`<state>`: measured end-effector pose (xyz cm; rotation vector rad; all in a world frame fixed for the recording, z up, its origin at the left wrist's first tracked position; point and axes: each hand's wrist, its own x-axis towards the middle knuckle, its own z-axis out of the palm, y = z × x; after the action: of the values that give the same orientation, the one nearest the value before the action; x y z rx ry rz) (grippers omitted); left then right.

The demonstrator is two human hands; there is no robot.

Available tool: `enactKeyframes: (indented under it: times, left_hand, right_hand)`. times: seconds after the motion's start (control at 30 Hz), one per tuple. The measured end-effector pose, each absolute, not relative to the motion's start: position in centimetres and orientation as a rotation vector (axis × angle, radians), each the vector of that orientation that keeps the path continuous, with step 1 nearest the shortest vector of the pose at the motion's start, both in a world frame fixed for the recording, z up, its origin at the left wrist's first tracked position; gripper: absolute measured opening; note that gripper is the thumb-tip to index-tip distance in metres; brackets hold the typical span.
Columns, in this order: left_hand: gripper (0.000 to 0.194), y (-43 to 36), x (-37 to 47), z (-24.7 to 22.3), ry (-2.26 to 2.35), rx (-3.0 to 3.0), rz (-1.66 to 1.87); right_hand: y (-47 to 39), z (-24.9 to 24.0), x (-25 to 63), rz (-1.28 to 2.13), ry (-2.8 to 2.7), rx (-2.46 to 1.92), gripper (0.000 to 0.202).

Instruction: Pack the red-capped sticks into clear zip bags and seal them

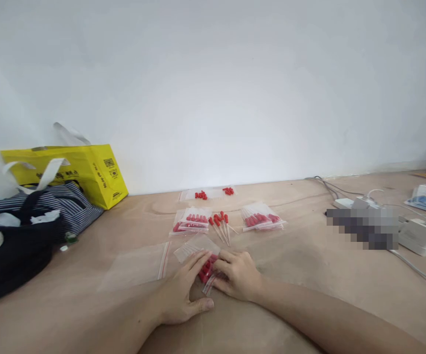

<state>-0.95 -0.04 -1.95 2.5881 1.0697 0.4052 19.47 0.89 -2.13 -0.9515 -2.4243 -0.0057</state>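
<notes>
left hand point(178, 293) lies over the clear zip bag point(206, 272) of red-capped sticks, fingers extended and close together, thumb spread well off them toward the near side. right hand point(240, 276) at the bag's right edge, fingers curled; tips partly hidden, so can't tell if they pinch it. bag sits on the table point(294, 314) between both hands, seal strip at the near end. loose red-capped sticks point(224, 230) just beyond, between left bag stack point(192, 220) and right bag stack point(262, 219). larger flat bag point(135, 265) left of the hands.
</notes>
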Motion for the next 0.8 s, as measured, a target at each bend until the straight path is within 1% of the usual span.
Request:
enactKeyframes:
  times: [0.07, 0.17, 0.23, 0.33, 0.4, 0.53, 0.67, 0.73, 0.8]
  left_hand:
    - [0.075, 0.1, -1.1, -1.9, 1.054, 2.639, 0.423]
    - [0.062, 0.2, -1.2, -1.3, 0.964, 2.802, 0.489]
    - [0.049, 0.3, -0.9, -0.8, 0.787, 2.965, 0.585]
    - [0.024, 0.2, -0.4, -0.1, 0.45, 3.2, 0.792]
    - [0.015, 0.1, 0.0, 0.2, 0.308, 3.324, 0.869]
    - [0.022, 0.0, 0.0, 0.4, 0.245, 3.475, 0.854]
    - [0.026, -0.1, -0.6, -0.2, 0.344, 3.516, 0.975]
    - [0.029, -0.2, -1.0, -0.5, 0.43, 3.521, 1.043]
    - [0.031, -0.3, -1.5, -0.7, 0.503, 3.515, 1.107]
  right_hand:
    - [1.4, -1.8, 20.5, 0.104, -2.428, -0.901, 0.034]
    - [2.4, -1.3, 22.8, 0.233, -2.427, -0.831, 0.048]
    - [3.0, -1.3, 24.2, 0.269, -2.445, -0.826, 0.044]
    - [3.6, -1.7, 25.0, 0.269, -2.476, -0.834, 0.03]
    - [3.7, -2.2, 24.6, 0.228, -2.461, -0.818, 0.023]
    - [3.3, -2.8, 23.1, 0.091, -2.419, -0.808, 0.018]
    - [2.8, -2.7, 22.7, -0.013, -2.42, -0.798, 0.015]
    - [2.8, -2.6, 22.9, -0.023, -2.434, -0.749, 0.016]
    - [2.9, -2.6, 23.1, -0.041, -2.44, -0.69, 0.023]
